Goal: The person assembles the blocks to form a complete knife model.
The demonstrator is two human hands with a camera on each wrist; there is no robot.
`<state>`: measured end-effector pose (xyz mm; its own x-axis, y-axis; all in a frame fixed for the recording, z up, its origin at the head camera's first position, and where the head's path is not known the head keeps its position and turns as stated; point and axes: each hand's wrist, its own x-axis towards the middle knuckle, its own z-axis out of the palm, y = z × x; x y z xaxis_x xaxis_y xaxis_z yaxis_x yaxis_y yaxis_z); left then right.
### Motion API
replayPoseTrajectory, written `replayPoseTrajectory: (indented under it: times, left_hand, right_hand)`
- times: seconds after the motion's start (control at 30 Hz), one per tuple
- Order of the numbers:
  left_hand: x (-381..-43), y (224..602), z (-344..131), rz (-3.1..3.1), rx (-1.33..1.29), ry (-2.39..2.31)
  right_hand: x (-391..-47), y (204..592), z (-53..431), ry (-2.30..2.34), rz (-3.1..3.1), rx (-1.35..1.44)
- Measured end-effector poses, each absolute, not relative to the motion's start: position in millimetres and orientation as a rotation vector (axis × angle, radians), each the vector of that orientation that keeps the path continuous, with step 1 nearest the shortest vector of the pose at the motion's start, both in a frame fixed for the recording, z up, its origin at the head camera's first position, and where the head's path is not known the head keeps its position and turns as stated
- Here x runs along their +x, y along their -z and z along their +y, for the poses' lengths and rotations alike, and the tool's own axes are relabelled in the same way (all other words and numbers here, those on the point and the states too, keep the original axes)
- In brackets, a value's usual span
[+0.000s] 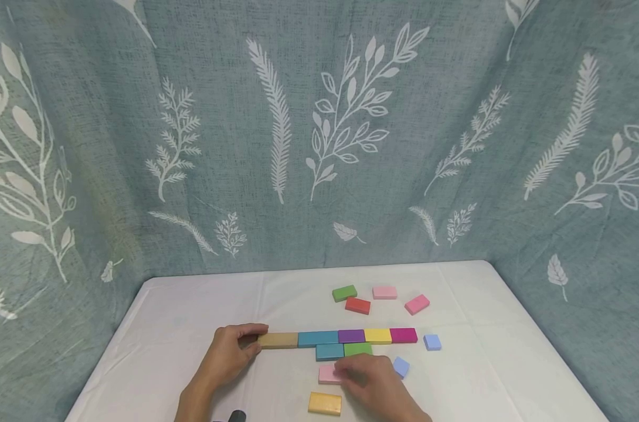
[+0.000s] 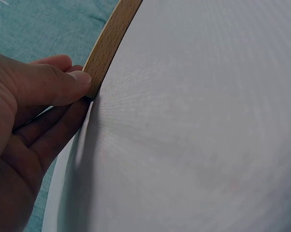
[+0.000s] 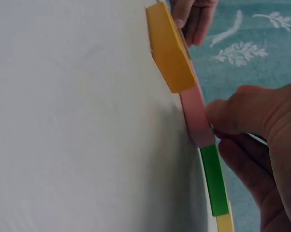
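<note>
My left hand (image 1: 230, 354) pinches the left end of a tan wooden block (image 1: 278, 340) between thumb and fingers. That block heads a row running right through blue (image 1: 318, 339), purple (image 1: 351, 336), yellow (image 1: 377, 336) and magenta (image 1: 404, 335) blocks. Against the row's near side lie a shorter blue block (image 1: 329, 351) and a green block (image 1: 358, 349). Just nearer, my right hand (image 1: 374, 381) pinches the right end of a pink block (image 1: 328, 374), partly covering it. In the right wrist view the thumb presses along the side of this pink block (image 3: 196, 116).
A yellow-orange block (image 1: 325, 403) lies nearest me. Two light blue pieces (image 1: 432, 342) sit to the right. Behind the row are a green block (image 1: 345, 293), a red one (image 1: 358, 306) and two pink ones (image 1: 385, 292). A dark object (image 1: 237, 416) shows at the bottom edge.
</note>
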<state>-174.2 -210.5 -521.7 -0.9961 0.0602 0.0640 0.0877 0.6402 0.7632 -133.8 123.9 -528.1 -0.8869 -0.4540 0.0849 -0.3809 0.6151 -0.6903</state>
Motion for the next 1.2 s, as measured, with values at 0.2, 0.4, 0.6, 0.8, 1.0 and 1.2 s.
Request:
replayPoseTrajectory:
  times: [0.2, 0.4, 0.6, 0.8, 1.0, 1.2]
  left_hand:
    - [-174, 521, -211, -2.817, -0.134, 1.309]
    - [-174, 521, -210, -2.818, -0.135, 1.307]
    - [-175, 522, -211, -2.815, -0.141, 1.309]
    - [-175, 522, -211, -2.818, -0.143, 1.309]
    - [-175, 521, -211, -2.819, -0.143, 1.313]
    - [-174, 519, -210, -2.819, -0.145, 1.311]
  right_hand:
    - [-134, 529, 118, 1.098, 2.777, -0.741]
    - [-137, 525, 112, 1.068, 2.813, -0.709]
    - [-139, 524, 109, 1.067, 2.833, -0.718]
    - [-140, 525, 108, 1.072, 2.851, -0.733]
    - [-140, 526, 109, 1.097, 2.864, -0.766]
    - [-140, 527, 108, 1.108, 2.875, -0.764]
